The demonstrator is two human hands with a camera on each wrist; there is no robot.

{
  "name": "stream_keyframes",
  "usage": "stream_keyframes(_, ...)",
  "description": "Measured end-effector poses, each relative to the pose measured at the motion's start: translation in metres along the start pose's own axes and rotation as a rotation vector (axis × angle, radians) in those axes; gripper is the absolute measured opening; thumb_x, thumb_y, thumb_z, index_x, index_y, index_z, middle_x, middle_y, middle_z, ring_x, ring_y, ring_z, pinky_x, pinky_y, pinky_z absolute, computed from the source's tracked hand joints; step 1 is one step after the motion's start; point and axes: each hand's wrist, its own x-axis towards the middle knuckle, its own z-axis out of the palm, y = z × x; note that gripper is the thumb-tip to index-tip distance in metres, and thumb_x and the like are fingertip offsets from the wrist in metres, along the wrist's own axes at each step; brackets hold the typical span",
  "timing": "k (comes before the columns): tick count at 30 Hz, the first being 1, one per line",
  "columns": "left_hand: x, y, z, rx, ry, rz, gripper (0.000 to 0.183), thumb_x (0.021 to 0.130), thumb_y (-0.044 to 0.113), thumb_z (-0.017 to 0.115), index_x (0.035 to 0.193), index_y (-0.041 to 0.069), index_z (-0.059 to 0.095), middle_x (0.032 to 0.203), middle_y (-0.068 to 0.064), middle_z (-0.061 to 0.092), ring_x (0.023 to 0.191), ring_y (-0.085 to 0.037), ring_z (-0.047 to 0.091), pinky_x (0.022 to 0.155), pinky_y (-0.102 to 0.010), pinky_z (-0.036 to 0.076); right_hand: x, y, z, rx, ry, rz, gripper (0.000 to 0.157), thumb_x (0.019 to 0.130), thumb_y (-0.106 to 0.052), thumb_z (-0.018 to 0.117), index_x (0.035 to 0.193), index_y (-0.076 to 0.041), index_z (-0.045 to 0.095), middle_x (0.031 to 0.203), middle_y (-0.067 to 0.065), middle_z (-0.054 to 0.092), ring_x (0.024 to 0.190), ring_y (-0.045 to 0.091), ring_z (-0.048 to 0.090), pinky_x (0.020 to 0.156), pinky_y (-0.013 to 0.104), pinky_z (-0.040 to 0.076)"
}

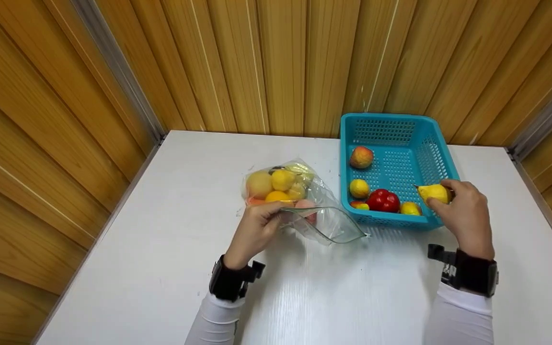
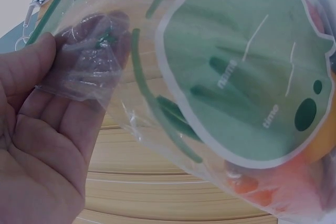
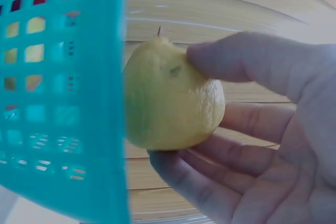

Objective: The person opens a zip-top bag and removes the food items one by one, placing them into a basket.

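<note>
A yellow pear (image 1: pixel 433 193) with a short stem is pinched between the thumb and fingers of my right hand (image 1: pixel 467 213), above the front right corner of the blue basket (image 1: pixel 391 219). In the right wrist view the pear (image 3: pixel 170 98) appears beside the basket wall (image 3: pixel 102 129). My left hand (image 1: pixel 256 229) pinches the edge of a clear zip bag (image 1: pixel 326 225), whose mouth gapes toward the basket. Several yellow, orange and pinkish fruits fill the bag's far end. A green printed label (image 2: pixel 236 72) shows on the bag in the left wrist view.
Inside the basket are a red-orange fruit (image 1: pixel 361 157), a lemon-like fruit (image 1: pixel 359 188), a red bell pepper-like piece (image 1: pixel 383 201), another yellow fruit (image 1: pixel 410 208) and a red-yellow piece (image 1: pixel 359 205). The white table (image 1: pixel 170 230) meets wood-panelled walls (image 1: pixel 281 67) behind and at the sides.
</note>
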Motion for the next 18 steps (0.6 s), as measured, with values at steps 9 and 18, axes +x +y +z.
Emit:
stream_keyframes(9, 0.0, -0.001, 0.001, -0.01, 0.004, -0.015, 0.034, 0.101, -0.012, 0.063, 0.124, 0.002, 0.083, 0.114, -0.016, 0.084, 0.101, -0.026, 0.077, 0.092, -0.032, 0.067, 0.008, 0.009, 0.014, -0.013, -0.029, 0.075, 0.053, 0.101, -0.01, 0.074, 0.141, 0.021, 0.057, 0.133, 0.047, 0.056, 0.113, 0.055, 0.052, 0.106, 0.072, 0.051)
stream_keyframes(18, -0.001, 0.001, 0.0, 0.02, 0.017, -0.016, 0.027, 0.102, -0.006, 0.068, 0.123, 0.001, 0.083, 0.117, -0.016, 0.084, 0.108, -0.027, 0.078, 0.1, -0.036, 0.066, 0.012, 0.011, 0.02, -0.003, -0.077, 0.169, 0.058, 0.101, -0.01, 0.074, 0.144, 0.022, 0.054, 0.14, 0.046, 0.051, 0.118, 0.054, 0.047, 0.106, 0.068, 0.049)
